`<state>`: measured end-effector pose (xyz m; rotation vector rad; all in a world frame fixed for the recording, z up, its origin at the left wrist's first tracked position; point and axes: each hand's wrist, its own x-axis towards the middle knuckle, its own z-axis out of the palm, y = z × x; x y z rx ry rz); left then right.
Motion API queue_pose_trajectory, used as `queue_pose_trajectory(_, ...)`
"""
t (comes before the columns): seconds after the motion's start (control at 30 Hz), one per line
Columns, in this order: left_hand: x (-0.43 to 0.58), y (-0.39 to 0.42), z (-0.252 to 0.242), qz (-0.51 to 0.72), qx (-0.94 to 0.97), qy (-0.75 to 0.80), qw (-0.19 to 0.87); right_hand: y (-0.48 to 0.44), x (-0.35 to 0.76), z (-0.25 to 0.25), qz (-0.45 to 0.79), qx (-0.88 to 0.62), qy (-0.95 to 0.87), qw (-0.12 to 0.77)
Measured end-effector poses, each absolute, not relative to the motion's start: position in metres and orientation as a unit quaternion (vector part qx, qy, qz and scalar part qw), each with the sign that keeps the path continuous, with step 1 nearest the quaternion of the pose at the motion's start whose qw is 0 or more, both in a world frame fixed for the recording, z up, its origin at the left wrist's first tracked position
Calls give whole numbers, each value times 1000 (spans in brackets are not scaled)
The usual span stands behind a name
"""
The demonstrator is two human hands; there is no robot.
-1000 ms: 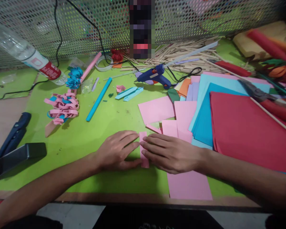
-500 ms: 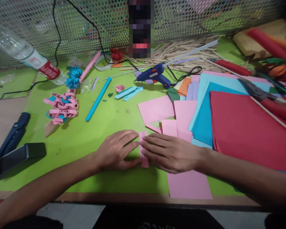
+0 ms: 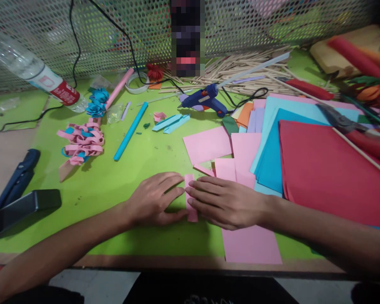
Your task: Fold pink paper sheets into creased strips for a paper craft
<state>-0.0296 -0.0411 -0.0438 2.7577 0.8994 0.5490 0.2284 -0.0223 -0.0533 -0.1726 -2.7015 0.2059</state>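
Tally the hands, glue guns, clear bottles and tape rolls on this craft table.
Hands: 2, left hand and right hand
Glue gun: 1
Clear bottle: 1
Tape roll: 1
Total: 5

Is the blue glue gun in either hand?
No, the glue gun lies on the green mat, while the left hand and right hand press flat on a pink paper strip.

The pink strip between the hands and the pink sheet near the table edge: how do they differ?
The pink strip is narrow; the pink sheet is far wider. Fingers of the left hand and right hand press the strip; only the right hand overlaps the sheet. Both are flat pink paper.
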Motion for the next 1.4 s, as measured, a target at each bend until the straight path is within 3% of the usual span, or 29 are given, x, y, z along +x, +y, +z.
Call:
queue_pose_trajectory(0.53,-29,-40,-43,184,930,303,102,-23,230,-52,64,-33,-964,257)
queue_pose_trajectory(1.4,-28,-42,-40,160,934,300,112,-24,231,-53,58,-25,-972,228)
